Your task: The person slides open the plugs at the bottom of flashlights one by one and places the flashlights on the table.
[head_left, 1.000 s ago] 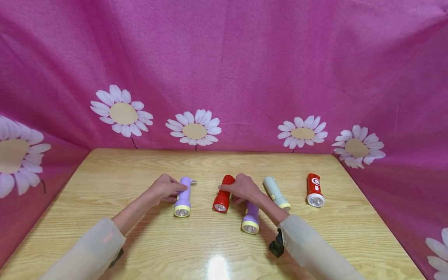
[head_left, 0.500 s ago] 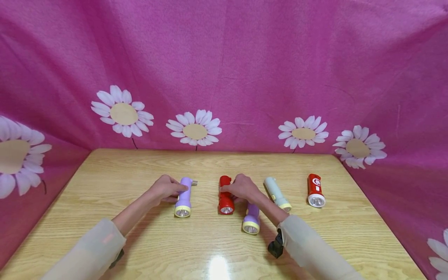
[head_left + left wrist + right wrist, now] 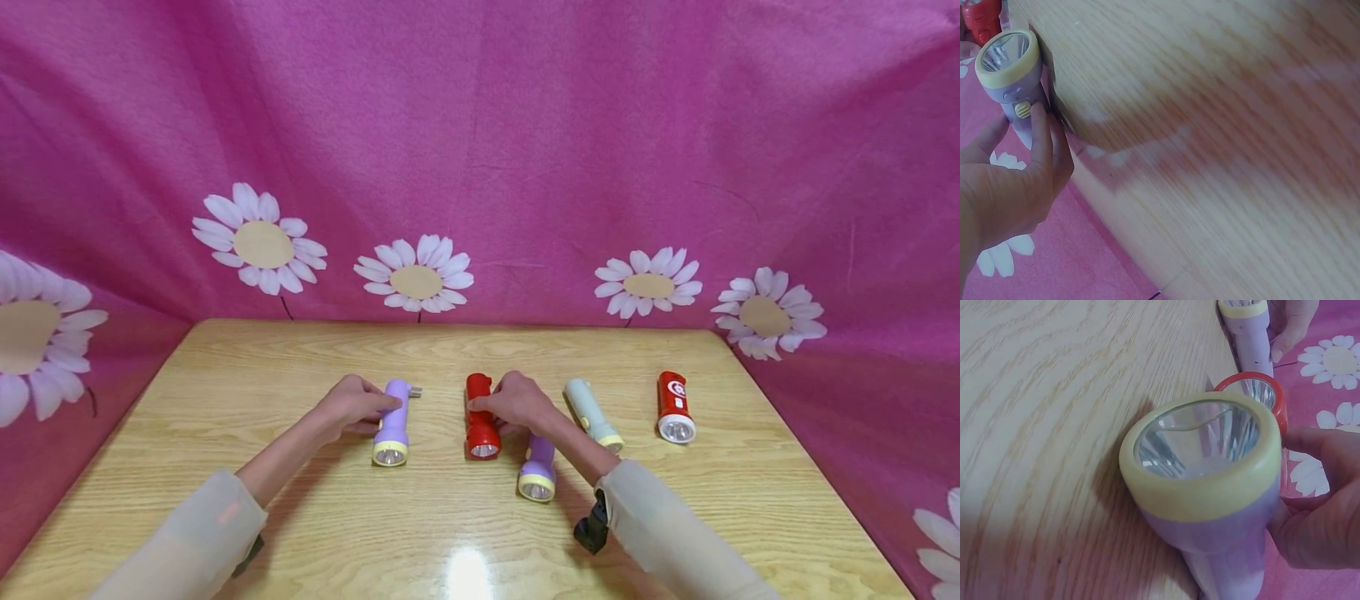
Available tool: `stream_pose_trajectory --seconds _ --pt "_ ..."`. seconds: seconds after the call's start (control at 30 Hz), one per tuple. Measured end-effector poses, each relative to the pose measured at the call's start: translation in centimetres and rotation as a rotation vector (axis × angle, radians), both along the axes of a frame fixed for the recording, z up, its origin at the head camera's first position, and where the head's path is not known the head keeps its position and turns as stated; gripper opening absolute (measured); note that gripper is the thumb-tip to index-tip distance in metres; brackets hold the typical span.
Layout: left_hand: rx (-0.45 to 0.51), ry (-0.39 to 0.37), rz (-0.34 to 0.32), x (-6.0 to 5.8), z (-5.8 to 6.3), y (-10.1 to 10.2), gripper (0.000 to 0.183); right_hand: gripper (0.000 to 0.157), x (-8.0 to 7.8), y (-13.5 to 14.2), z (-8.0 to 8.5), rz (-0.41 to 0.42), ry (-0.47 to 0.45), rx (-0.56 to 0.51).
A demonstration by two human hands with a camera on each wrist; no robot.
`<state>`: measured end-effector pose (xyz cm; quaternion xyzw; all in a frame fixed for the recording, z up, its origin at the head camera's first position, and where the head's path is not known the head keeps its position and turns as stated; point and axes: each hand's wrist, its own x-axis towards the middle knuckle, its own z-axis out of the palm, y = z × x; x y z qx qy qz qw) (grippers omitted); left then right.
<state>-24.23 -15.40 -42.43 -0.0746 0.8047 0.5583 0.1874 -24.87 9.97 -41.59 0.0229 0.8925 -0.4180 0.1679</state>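
My left hand (image 3: 351,405) grips a light purple flashlight (image 3: 393,422) with a pale yellow lens ring, lying on the table with its lens toward me. Metal plug prongs (image 3: 416,392) stick out from its far end. In the left wrist view a fingertip lies beside its striped yellow button (image 3: 1023,110). Pinched between the thumb and fingers of my right hand (image 3: 527,403) is a red flashlight (image 3: 480,421), its lens also facing me. A second purple flashlight (image 3: 538,468) lies just below that hand, partly hidden by it; it looms large in the right wrist view.
Right of my right forearm lies a pale green flashlight (image 3: 590,410), slanted. Farther right is a red flashlight with a white lens ring (image 3: 676,408). The wooden table (image 3: 337,533) ends at a pink flowered cloth (image 3: 510,167) behind and on both sides.
My right hand has turned the red flashlight, so its lens end has swung right and it points more nearly straight toward me. The left hand and its purple flashlight stay put.
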Motion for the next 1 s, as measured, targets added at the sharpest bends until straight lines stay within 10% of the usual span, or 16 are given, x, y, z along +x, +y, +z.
stream_pose_trajectory --seconds 1.0 --pt "0.039 0.131 0.065 -0.2 2.0 0.5 0.041 0.039 0.7 -0.7 1.3 -0.007 0.02 -0.042"
